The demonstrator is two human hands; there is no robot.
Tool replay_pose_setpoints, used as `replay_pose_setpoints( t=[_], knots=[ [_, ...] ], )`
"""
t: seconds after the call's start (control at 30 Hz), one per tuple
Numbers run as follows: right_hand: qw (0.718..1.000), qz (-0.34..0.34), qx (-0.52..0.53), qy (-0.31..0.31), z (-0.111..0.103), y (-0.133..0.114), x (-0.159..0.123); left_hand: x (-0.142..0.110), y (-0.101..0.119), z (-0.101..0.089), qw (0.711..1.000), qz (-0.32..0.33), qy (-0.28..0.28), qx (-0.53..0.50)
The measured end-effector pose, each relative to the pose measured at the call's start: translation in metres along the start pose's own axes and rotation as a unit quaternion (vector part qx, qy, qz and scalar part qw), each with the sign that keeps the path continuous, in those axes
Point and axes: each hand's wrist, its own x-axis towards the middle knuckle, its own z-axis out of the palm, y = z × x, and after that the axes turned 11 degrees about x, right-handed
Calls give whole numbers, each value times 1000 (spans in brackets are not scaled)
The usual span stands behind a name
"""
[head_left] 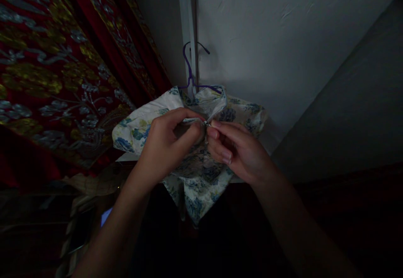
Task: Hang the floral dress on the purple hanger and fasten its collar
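Observation:
A white blouse (195, 202) with blue, green and yellow floral print hangs on a thin purple hanger (189, 66). My left hand (173, 137) grips the edge of the front opening just below the neckline, thumb against the fabric. Close beside it, my right hand (236, 148) pinches at a small shiny fastener (206, 123) on that opening. Whether the fastener is a zipper pull or a hook is too small and dark to tell. The fingers cover part of the blouse's front.
The hanger hooks at a narrow pale upright strip (188, 13) against a grey wall (261, 30). Red cloth with gold and silver embroidery (34, 76) hangs at the left. Below it, a dark phone-like object (82, 227) and a small lit screen (106, 216) lie in dim light.

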Motion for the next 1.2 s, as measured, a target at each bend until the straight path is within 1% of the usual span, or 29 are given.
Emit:
replay_pose_setpoints(
  t=[0.2,0.47,0.63,0.83,1.03,1.2],
  knots=[
    [1000,4,13,5,0,2,0,2,-4,1,994,-48,-7,-96],
    [1000,11,12,2,2,0,4,6,-10,2,986,-84,-10,-146],
    [1000,13,19,-2,3,-1,4,5,-10,1,989,-64,-20,-134],
    [1000,24,14,2,3,0,3,3,-8,2,996,-34,-11,-85],
    [999,22,24,-11,1,2,3,3,-6,1,998,-29,-13,-51],
    [1000,-2,-1,8,-2,6,3,3,-5,0,996,-42,-22,-71]
  ],
)
